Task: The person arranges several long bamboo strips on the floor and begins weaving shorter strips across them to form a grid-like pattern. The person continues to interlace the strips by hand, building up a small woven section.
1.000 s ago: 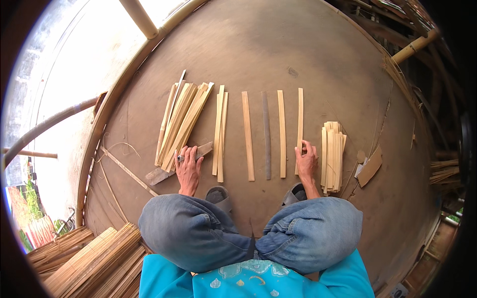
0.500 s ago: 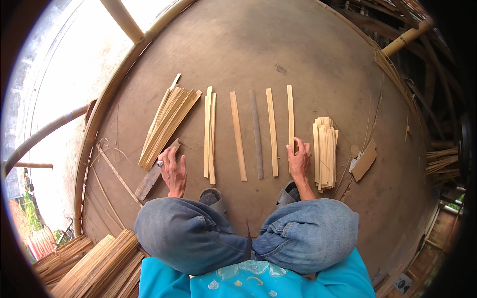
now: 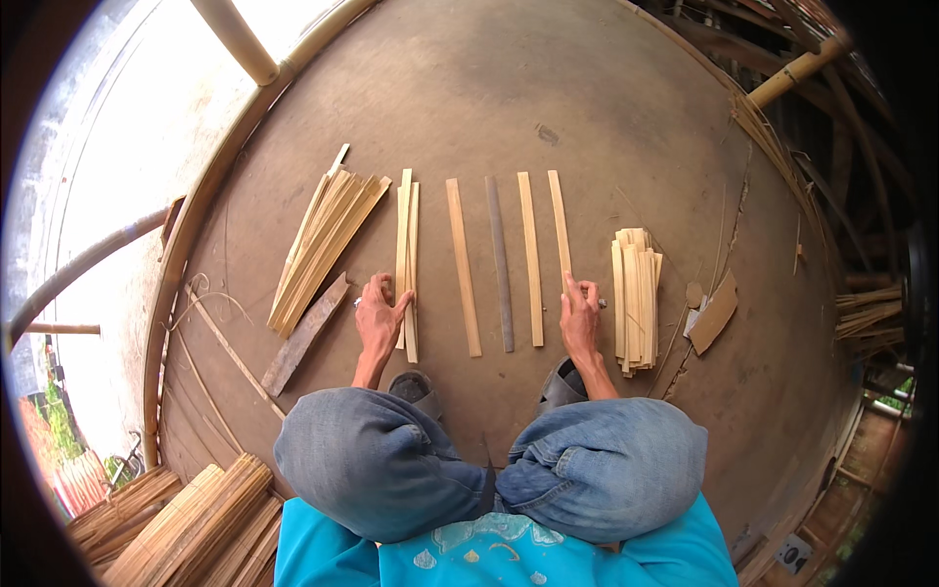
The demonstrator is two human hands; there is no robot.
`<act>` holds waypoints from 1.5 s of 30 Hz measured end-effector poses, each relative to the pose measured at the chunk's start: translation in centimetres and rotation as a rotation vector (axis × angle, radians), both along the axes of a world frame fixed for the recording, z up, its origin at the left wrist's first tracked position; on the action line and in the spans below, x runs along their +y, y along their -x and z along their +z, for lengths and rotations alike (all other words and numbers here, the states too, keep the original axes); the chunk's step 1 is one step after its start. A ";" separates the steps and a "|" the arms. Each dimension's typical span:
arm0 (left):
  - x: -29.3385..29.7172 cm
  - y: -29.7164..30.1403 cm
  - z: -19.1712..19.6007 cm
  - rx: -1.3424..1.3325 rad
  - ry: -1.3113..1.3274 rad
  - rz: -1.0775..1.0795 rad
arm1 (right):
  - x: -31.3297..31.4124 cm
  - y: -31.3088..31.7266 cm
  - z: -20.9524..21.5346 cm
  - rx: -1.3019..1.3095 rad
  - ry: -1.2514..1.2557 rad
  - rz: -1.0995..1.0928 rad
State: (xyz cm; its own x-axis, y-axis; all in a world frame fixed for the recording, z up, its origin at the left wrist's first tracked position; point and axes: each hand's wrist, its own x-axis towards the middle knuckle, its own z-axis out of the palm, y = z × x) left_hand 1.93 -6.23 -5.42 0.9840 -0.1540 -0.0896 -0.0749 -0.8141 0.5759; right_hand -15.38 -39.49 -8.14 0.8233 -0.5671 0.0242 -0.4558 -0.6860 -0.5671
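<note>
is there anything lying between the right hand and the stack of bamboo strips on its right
Nothing visible does. The right hand rests at the near end of the rightmost single strip, and only a narrow band of bare floor separates it from the stack of bamboo strips.

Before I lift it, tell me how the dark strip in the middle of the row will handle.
The dark strip looks long, thin and flat, so it probably flexes a little and weighs little. Lying flat on the floor, it shouldn't roll, though pushed at one end it may pivot.
</note>
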 end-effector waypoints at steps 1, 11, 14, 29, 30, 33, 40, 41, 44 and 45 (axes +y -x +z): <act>0.1 -0.1 -0.1 0.034 0.030 0.013 | 0.1 0.1 0.1 -0.002 -0.024 -0.009; -0.3 -0.5 0.7 0.129 0.187 0.106 | 0.1 0.2 0.4 -0.020 -0.046 0.004; 0.0 -0.7 0.2 0.053 0.187 0.105 | 0.0 0.0 1.2 -0.027 -0.040 -0.025; 3.1 -0.1 0.9 -0.347 -0.120 0.078 | 7.2 -3.4 4.4 -0.115 -0.247 0.167; 2.5 0.4 0.9 -0.495 -0.196 0.023 | 7.9 -3.2 4.5 -0.113 -0.258 0.203; 0.9 2.0 0.5 -0.044 -0.055 -0.015 | 8.7 -2.6 4.5 -0.130 -0.182 0.311; 0.7 1.5 -0.2 0.134 -0.020 0.078 | 9.4 -1.8 3.9 -0.078 -0.212 0.366; 0.6 1.4 -0.2 0.153 0.023 0.098 | 9.2 -1.6 4.0 -0.076 -0.215 0.360; 0.9 1.0 -0.9 0.133 0.084 0.136 | 9.2 -1.6 4.2 -0.081 -0.244 0.339; 1.1 0.9 -1.1 0.127 0.104 0.149 | 9.2 -1.6 4.3 -0.085 -0.257 0.331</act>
State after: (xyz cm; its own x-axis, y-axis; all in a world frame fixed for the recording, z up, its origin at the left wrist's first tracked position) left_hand 0.98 -5.14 -6.53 0.9784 -0.0225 -0.2054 0.1203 -0.7463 0.6547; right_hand -13.80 -30.31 -3.85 0.9631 -0.2690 -0.0079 -0.1792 -0.6191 -0.7646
